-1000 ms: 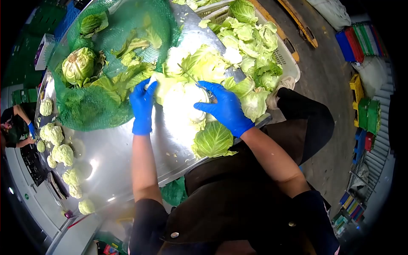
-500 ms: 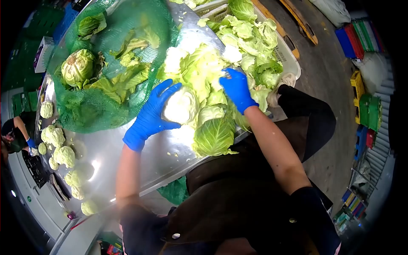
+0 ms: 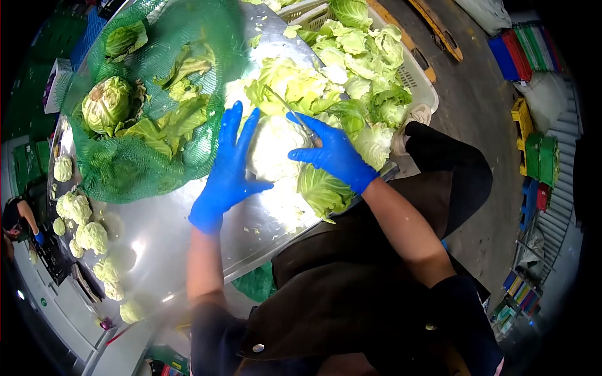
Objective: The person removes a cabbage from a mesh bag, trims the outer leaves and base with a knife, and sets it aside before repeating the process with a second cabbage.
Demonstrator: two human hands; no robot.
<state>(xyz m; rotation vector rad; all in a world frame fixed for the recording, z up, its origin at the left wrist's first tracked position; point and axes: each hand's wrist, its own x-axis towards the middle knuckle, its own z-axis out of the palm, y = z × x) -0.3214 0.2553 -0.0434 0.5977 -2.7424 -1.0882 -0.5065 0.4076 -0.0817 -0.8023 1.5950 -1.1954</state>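
Note:
A pale, trimmed cabbage (image 3: 276,149) sits on the metal table between my two blue-gloved hands. My left hand (image 3: 229,175) lies along its left side, fingers stretched and spread, thumb pointing right below it. My right hand (image 3: 335,153) is closed around a small knife (image 3: 288,108), with the blade pointing up and left over the cabbage and loose leaves. The fingers of this hand reach to the cabbage's right side. Loose pale leaves (image 3: 291,81) lie beyond the cabbage, and a green outer leaf (image 3: 325,191) lies below my right hand.
Green netting (image 3: 157,178) on the left holds an untrimmed cabbage (image 3: 106,106) and leaves. Several trimmed cabbages (image 3: 92,238) line the table's left edge. A crate (image 3: 427,94) full of leaves stands at the upper right. Another person's arm (image 3: 28,216) shows at far left.
My right hand has moved left and down to the cabbage, bringing the knife over it. My left hand's fingers have straightened. The view has shifted slightly.

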